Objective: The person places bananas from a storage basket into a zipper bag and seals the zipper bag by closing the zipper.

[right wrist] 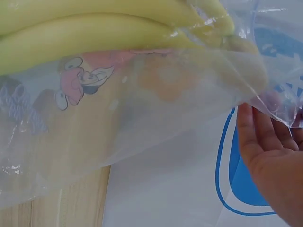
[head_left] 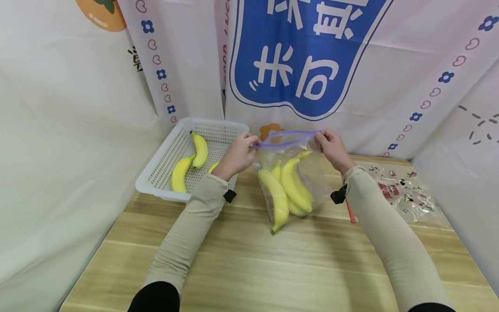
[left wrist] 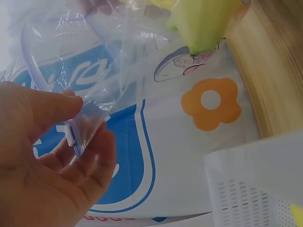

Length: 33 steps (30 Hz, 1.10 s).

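Note:
A clear zip-top plastic bag (head_left: pixel 321 182) with a purple rim holds several yellow bananas (head_left: pixel 294 184). My left hand (head_left: pixel 238 152) pinches the bag's upper left corner; in the left wrist view, the thumb and fingers (left wrist: pixel 102 158) are around the white slider (left wrist: pixel 71 135) at the zip's end. At the upper right corner, my right hand (head_left: pixel 333 147) grips the bag's edge. The mouth is spread into a narrow oval between both hands. Whether the bag's bottom touches the table cannot be told. In the right wrist view, printed cartoon figures (right wrist: pixel 78 82) show on the film.
A white perforated basket (head_left: pixel 156 184) at the left contains more bananas (head_left: pixel 200 149), one partly behind my left hand. Flat printed plastic bags (head_left: pixel 405 190) lie on the wooden table (head_left: pixel 249 268) beyond my right forearm. A printed cloth (head_left: pixel 187 56) hangs behind the table.

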Tool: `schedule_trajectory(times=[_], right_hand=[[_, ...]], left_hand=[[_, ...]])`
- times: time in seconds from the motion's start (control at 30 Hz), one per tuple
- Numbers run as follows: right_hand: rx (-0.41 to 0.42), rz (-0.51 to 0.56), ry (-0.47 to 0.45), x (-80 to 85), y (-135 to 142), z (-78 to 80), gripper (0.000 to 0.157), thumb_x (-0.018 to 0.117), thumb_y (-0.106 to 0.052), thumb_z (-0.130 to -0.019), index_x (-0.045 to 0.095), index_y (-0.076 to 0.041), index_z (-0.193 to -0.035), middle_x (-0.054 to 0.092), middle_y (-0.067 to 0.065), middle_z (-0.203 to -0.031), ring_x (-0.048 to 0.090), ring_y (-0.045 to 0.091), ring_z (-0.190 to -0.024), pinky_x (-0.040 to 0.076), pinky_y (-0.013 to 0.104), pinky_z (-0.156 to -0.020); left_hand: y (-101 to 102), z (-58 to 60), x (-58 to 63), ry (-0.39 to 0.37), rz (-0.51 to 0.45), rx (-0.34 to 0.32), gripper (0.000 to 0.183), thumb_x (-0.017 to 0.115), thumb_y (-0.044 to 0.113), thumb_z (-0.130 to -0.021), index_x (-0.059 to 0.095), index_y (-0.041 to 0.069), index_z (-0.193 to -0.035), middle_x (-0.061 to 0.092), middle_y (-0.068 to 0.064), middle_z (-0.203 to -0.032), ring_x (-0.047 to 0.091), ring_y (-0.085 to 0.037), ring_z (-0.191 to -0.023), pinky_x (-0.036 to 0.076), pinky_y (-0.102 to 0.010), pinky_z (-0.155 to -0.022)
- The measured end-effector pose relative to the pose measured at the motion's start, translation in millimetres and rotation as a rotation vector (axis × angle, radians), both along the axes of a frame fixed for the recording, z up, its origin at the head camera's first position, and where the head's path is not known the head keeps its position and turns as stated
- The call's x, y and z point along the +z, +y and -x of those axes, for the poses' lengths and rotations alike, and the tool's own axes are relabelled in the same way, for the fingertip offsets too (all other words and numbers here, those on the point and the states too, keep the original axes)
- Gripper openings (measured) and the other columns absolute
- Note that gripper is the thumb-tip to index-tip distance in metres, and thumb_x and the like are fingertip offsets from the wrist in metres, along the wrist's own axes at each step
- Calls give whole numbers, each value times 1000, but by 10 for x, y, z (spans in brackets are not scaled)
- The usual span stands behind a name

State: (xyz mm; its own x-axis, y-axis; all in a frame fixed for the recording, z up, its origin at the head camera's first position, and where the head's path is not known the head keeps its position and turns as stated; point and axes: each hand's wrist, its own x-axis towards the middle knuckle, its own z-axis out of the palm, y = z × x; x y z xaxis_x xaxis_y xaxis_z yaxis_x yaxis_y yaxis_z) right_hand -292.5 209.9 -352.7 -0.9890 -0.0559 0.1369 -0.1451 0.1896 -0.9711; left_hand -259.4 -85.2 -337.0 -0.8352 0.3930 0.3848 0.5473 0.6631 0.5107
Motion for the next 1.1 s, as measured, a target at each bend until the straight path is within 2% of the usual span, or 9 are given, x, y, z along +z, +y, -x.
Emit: schedule_trajectory(times=[0.1, 0.2, 0.43, 0.57, 0.8, 1.0, 1.1], right_hand=[[-17, 20, -17, -6, 41, -16, 25, 48, -26, -100, 50, -6, -84, 53, 0, -80, 54, 10, -74, 49, 23, -64], [-36, 40, -21, -12, 67, -31, 25, 48, -25, -100, 50, -5, -85, 53, 0, -79, 55, 10, -72, 49, 22, -63], [-52, 31, -30, -16, 117, -60, 25, 47, -27, -100, 50, -5, -88, 54, 1, -84, 54, 10, -74, 49, 22, -65], [-70, 9, -43, 2, 154, -74, 26, 47, -31, -100, 50, -6, -91, 56, 0, -89, 57, 10, -78, 50, 22, -68], [-77, 67, -53, 30, 207, -100, 25, 46, -28, -100, 49, -5, -91, 60, -2, -90, 62, 9, -81, 51, 20, -71], [-52, 172, -21, 35, 246, -153, 23, 46, -21, -101, 48, -4, -86, 64, -2, -85, 64, 9, -77, 53, 21, -68], [-52, 165, -4, 38, 273, -168, 21, 46, -19, -101, 49, -4, -87, 63, -2, -84, 63, 8, -76, 53, 21, -68]], left_hand=[[-19, 12, -30, -8, -18, 15, 17, 56, 1, -91, 66, 4, -104, 54, -11, -101, 53, -22, -88, 48, -32, -76], [-34, 23, -53, -19, -37, 34, 15, 55, 1, -92, 65, 4, -103, 53, -12, -102, 53, -24, -88, 48, -33, -76], [-39, 49, -68, -122, -124, 100, 19, 50, 0, -93, 60, 4, -109, 50, -18, -122, 53, -29, -108, 50, -34, -88], [-40, 74, -66, -137, -212, 94, 20, 49, -3, -93, 59, 3, -109, 52, -17, -121, 53, -30, -112, 49, -33, -91], [-52, 84, -48, -102, -364, 101, 22, 53, -6, -91, 59, 2, -110, 56, -13, -116, 57, -26, -105, 50, -31, -86], [-59, 90, -48, -134, -503, 142, 26, 57, -5, -90, 57, 4, -115, 59, -13, -112, 60, -23, -94, 53, -31, -76], [-58, 95, -48, -144, -544, 153, 28, 58, -6, -90, 56, 3, -116, 59, -14, -112, 61, -23, -95, 53, -30, -77]])
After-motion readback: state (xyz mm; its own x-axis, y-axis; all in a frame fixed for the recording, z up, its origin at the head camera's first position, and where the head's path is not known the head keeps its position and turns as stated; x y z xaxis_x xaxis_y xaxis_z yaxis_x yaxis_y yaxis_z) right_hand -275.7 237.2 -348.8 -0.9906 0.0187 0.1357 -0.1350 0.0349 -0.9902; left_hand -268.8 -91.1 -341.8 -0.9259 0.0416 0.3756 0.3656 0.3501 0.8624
